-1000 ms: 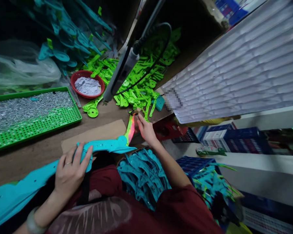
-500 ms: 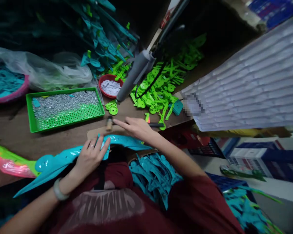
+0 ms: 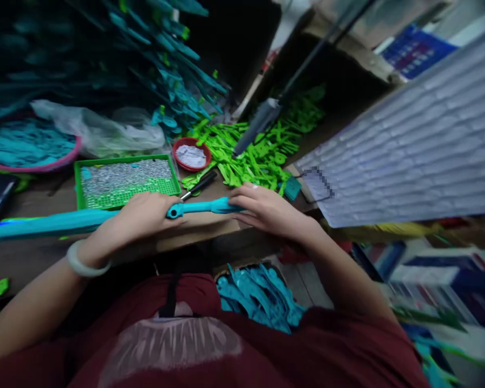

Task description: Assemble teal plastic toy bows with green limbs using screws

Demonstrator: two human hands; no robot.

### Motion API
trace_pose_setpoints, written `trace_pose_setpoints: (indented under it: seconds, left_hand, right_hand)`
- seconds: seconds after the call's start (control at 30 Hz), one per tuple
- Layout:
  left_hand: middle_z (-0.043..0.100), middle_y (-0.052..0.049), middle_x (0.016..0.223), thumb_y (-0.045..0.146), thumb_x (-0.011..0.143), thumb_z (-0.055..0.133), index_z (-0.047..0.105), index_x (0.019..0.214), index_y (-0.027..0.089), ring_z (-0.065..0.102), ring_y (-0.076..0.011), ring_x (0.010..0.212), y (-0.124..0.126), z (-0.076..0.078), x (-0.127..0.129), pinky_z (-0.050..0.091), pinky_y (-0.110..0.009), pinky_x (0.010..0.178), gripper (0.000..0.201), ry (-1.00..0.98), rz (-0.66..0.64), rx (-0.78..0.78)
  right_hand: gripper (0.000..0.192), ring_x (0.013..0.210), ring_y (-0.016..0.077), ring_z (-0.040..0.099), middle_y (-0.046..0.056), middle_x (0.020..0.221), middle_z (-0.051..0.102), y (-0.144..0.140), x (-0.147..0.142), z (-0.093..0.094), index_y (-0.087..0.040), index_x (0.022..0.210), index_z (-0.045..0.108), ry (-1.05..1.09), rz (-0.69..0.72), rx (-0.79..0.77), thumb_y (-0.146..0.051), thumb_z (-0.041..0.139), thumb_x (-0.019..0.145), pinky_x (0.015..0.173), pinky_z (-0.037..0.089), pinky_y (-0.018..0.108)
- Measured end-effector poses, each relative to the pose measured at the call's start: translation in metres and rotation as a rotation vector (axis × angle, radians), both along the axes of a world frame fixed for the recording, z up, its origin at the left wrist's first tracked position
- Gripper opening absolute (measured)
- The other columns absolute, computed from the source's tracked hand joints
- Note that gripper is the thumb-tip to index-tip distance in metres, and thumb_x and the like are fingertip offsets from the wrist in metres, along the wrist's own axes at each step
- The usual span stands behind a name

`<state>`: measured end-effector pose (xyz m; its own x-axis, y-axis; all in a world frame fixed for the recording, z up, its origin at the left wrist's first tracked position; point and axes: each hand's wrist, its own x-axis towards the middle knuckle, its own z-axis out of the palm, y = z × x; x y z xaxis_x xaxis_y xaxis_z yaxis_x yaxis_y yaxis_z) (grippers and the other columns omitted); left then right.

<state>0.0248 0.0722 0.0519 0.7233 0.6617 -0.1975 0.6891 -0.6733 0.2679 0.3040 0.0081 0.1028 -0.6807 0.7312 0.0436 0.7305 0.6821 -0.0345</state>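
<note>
A brown worktable [image 3: 36, 258] spans the near left of the scene, and a white corrugated panel [image 3: 408, 156] leans across the far right. At the far left, a dark heap of teal plastic parts [image 3: 153, 70] rises behind a crumpled clear plastic bag [image 3: 101, 132]. To its right a spread of bright green plastic pieces [image 3: 258, 151] lies under a grey hanging power tool [image 3: 258, 121]. A pink-rimmed basin of teal parts [image 3: 28, 148] sits at the far left edge.

Across the middle of the table lies the long teal plastic blade [image 3: 44, 222], stretched left to right on its edge. The left hand [image 3: 145, 215] lies closed over it near its middle, with a pale bangle [image 3: 84, 261] on the wrist. The right hand [image 3: 267, 207] is wrapped round the blade's right end, fingers curled over the top. A round boss on the blade shows in the gap between the two hands.

Just beyond the left hand stands a green perforated tray [image 3: 125, 180] filled with small silvery screws. Farther right is a red bowl [image 3: 192, 153] of pale bits. A dark-handled tool [image 3: 200, 185] lies on the table between the bowl and the blade. Near the person's lap, a box of teal parts [image 3: 258, 293] sits below the table edge.
</note>
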Motion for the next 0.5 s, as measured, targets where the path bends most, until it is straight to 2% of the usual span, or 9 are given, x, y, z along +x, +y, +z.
trace_pose_setpoints:
  seconds: [0.1,0.2,0.27,0.33,0.4,0.5]
  left_hand:
    - [0.075,-0.007,0.102,0.055,0.093,0.049,0.068,0.111,0.024,0.069,-0.0287,0.092,0.005,0.007,-0.002,0.046,-0.031,0.072,0.040,-0.015,0.019,-0.034]
    - [0.075,-0.008,0.101,0.055,0.092,0.053,0.067,0.117,0.025,0.069,-0.0287,0.091,0.007,0.006,-0.004,0.046,-0.031,0.072,0.042,-0.030,0.040,-0.034]
    - [0.075,-0.007,0.096,0.056,0.091,0.054,0.068,0.114,0.025,0.070,-0.0282,0.088,0.010,0.004,-0.005,0.045,-0.030,0.068,0.041,-0.058,0.023,-0.032]
    - [0.075,-0.007,0.091,0.057,0.091,0.055,0.069,0.108,0.024,0.070,-0.0274,0.084,0.012,0.003,-0.007,0.043,-0.030,0.065,0.040,-0.086,0.025,-0.025]
    - [0.075,-0.006,0.089,0.056,0.090,0.057,0.069,0.105,0.024,0.070,-0.0261,0.081,0.010,0.001,-0.008,0.042,-0.029,0.063,0.037,-0.114,0.034,-0.018]
    - [0.074,-0.005,0.091,0.051,0.087,0.064,0.069,0.102,0.024,0.070,-0.0247,0.080,-0.007,-0.012,-0.007,0.042,-0.029,0.061,0.032,-0.183,0.012,0.021]
  right_hand:
    - [0.016,0.091,0.0230,0.060,0.012,0.100,0.067,-0.008,0.015,-0.022,-0.016,0.109,0.061,0.139,-0.066,0.206,-0.022,0.056,0.095,0.077,0.050,0.036]
    - [0.019,0.091,0.0236,0.061,0.013,0.101,0.068,-0.001,0.015,-0.044,-0.016,0.110,0.060,0.244,-0.041,0.298,-0.018,0.061,0.092,0.078,0.051,0.038]
    - [0.020,0.089,0.0234,0.062,0.012,0.099,0.069,0.004,0.010,-0.050,-0.017,0.110,0.061,0.273,-0.031,0.337,-0.015,0.062,0.090,0.078,0.051,0.039]
    - [0.017,0.086,0.0233,0.064,0.010,0.096,0.071,0.006,0.009,-0.047,-0.019,0.107,0.063,0.314,-0.052,0.342,-0.016,0.061,0.091,0.077,0.051,0.039]
    - [0.010,0.085,0.0227,0.066,0.008,0.093,0.072,0.005,0.017,-0.037,-0.022,0.100,0.066,0.377,-0.086,0.187,-0.023,0.059,0.093,0.076,0.053,0.038]
    - [0.023,0.080,0.0221,0.072,0.007,0.090,0.074,0.021,0.050,-0.025,-0.028,0.089,0.071,0.372,-0.138,-0.260,-0.045,0.057,0.093,0.069,0.058,0.034]
